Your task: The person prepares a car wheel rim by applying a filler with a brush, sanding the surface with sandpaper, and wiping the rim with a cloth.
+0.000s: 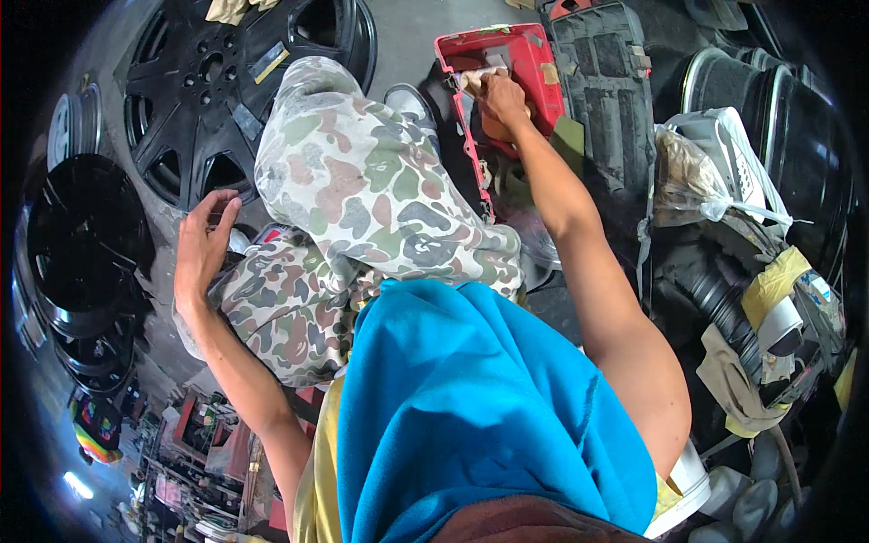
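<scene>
My right hand reaches into an open red toolbox case. Its fingers are closed around a tan, paper-like piece at the case's left side; part of it is hidden by the hand. Other scraps and brownish pieces lie inside around my fingers. My left hand hangs beside my camouflage-clad knee, fingers loosely curled and apart, holding nothing. Just beyond it lies a black spoked wheel rim, with a small yellow-and-grey strip resting on its face.
The case's dark lid lies open on the right. Beyond it are a clear plastic bag and large wheel rims. More black rims stack at the left. Cloth and sandpaper-like scraps hang at the lower right.
</scene>
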The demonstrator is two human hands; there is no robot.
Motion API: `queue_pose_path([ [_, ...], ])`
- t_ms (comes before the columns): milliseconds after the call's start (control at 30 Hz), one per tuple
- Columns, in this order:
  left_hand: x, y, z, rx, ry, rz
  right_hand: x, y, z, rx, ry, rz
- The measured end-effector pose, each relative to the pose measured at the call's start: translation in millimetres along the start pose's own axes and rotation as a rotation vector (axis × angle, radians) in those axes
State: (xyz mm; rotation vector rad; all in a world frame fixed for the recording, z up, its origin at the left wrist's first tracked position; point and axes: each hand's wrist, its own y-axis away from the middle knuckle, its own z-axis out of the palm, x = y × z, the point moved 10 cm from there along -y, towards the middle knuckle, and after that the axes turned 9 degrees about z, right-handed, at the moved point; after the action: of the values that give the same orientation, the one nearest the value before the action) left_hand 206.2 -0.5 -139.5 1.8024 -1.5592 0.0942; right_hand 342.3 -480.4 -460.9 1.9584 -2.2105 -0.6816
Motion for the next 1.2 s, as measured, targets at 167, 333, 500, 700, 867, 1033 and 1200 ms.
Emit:
queue_pose_path([
  [167,-2.3,2.0,-0.6,0.027,0.0,0.02,-15.8,70.4,-7.1,-0.068,0.184,-0.362],
  [333,1.0,3.5,-0.8,0.023,0.045,-0.001,-17.1,158.5,-47.8,-0.168,0.091,-0.423],
  [500,5.0,1.2,-1.0,0.017,0.044,0.032,-10.4,182.8,-48.7,-0.259,0.089,-0.275],
  [700,7.9,-0.6,2.5,-0.021,0.016,0.032,-14.4,171.6,-61.0,-0.124,0.079,-0.337],
  [867,7.7,1.8,0.7,-0.011,0.016,0.022,-5.0,93.0,-60.8,-0.265,-0.427,-0.123],
  [1033,22.1,10.8,-13.3,0.005,-0.009,-0.008,-12.8,16.1,-38.8,-0.093,0.045,-0.04],
  [1200,26.1,63.5,-81.8,0.422,-0.054,0.119,-16.5,7.7,13.9,-0.076,0.332,-0.346],
])
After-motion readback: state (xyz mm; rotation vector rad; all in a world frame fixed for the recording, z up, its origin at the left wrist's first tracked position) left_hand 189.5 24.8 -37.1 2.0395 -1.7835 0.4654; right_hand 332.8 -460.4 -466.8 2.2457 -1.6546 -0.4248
